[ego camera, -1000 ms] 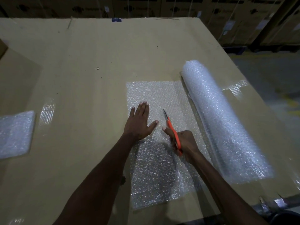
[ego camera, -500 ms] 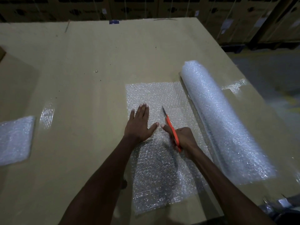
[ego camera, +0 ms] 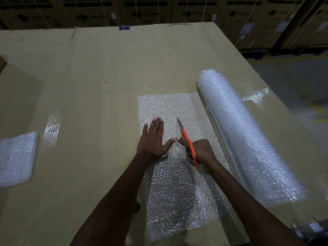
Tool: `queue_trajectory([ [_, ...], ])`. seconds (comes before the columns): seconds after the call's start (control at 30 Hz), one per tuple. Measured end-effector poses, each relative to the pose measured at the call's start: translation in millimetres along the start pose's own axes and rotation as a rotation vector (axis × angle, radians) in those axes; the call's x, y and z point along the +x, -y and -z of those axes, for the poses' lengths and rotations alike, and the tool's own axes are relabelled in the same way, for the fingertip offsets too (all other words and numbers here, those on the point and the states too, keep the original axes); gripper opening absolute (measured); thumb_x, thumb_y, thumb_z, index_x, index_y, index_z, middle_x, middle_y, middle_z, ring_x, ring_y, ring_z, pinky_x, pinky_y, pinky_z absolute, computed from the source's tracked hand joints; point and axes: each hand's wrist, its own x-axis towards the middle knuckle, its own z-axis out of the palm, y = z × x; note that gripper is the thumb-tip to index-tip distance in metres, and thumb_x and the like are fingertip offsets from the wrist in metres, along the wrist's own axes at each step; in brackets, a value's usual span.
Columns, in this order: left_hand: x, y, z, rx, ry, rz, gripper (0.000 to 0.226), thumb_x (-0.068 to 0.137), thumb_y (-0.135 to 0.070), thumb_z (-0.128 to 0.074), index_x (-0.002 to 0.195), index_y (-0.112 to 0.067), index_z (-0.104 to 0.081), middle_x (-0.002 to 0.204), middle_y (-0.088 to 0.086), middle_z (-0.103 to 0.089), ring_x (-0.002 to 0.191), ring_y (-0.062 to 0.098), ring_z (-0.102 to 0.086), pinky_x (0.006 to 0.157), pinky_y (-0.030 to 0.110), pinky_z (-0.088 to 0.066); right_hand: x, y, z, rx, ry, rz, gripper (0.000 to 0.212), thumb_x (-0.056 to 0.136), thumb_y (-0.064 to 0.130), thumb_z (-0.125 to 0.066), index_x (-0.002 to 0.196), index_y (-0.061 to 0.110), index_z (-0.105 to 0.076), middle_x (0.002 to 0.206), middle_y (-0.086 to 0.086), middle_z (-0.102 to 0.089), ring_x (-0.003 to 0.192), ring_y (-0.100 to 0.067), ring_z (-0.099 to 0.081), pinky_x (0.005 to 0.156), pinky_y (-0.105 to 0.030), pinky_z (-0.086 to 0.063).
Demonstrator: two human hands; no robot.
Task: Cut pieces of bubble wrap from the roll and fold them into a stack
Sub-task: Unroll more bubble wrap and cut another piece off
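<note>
Cardboard-covered table (ego camera: 99,71) fills most of the view, tan, dimly lit; stacked printed cartons (ego camera: 145,9) along the far edge, grey floor (ego camera: 292,77) off to the right. Bubble wrap roll (ego camera: 248,135) lies on the right side of the table, running from far-centre toward the near right corner. Unrolled sheet (ego camera: 170,107) extends flat to the left of the roll, reaching from mid-table to the near edge. Stack of folded pieces (ego camera: 16,158) sits at the left edge, well apart from the sheet. Left hand (ego camera: 152,141) flat on the sheet, fingers straight and together, thumb spread, pressing it down. Right hand (ego camera: 200,151) just beside it, curled around the handles of orange scissors (ego camera: 188,141); index finger lies along the near side, its tip almost meeting the left thumb. Blades point away toward the far edge, over the sheet; cannot tell how far they are parted. Small white speck (ego camera: 106,82) on the bare cardboard, far left of the sheet.
</note>
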Motion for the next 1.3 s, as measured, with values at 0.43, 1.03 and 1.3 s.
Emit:
queue_trajectory([
  [0.43, 1.4, 0.0, 1.2, 0.005, 0.007, -0.002, 0.097, 0.089, -0.074, -0.009, 0.159, -0.008, -0.001, 0.167, 0.008, 0.007, 0.154, 0.018, 0.010, 0.124, 0.045, 0.006, 18.2, 13.5, -8.4, 0.047, -0.006, -0.020, 0.057, 0.068, 0.054, -0.091, 0.047, 0.009, -0.062, 0.050, -0.016, -0.055, 0.037, -0.020, -0.046, 0.041, -0.025, -0.036],
  [1.03, 70.5, 14.1, 10.4, 0.006, -0.022, -0.051, 0.079, 0.100, -0.061, -0.017, 0.159, -0.009, -0.006, 0.168, 0.007, 0.001, 0.154, 0.020, 0.005, 0.123, 0.045, 0.005, 36.5, 8.3, -4.9, 0.034, -0.008, -0.028, 0.063, 0.059, 0.060, -0.092, 0.059, 0.004, -0.062, 0.053, -0.015, -0.049, 0.044, -0.020, -0.042, 0.046, -0.029, -0.037],
  [1.3, 69.6, 13.1, 9.7, 0.015, -0.037, -0.038, 0.087, 0.094, -0.065, -0.008, 0.159, -0.007, -0.006, 0.168, 0.008, 0.002, 0.154, 0.019, 0.006, 0.124, 0.045, 0.005, 50.1, 10.6, -9.5, -0.024, -0.024, -0.011, 0.069, 0.050, 0.073, -0.088, 0.055, 0.010, -0.059, 0.052, -0.013, -0.049, 0.049, -0.020, -0.043, 0.051, -0.032, -0.034],
])
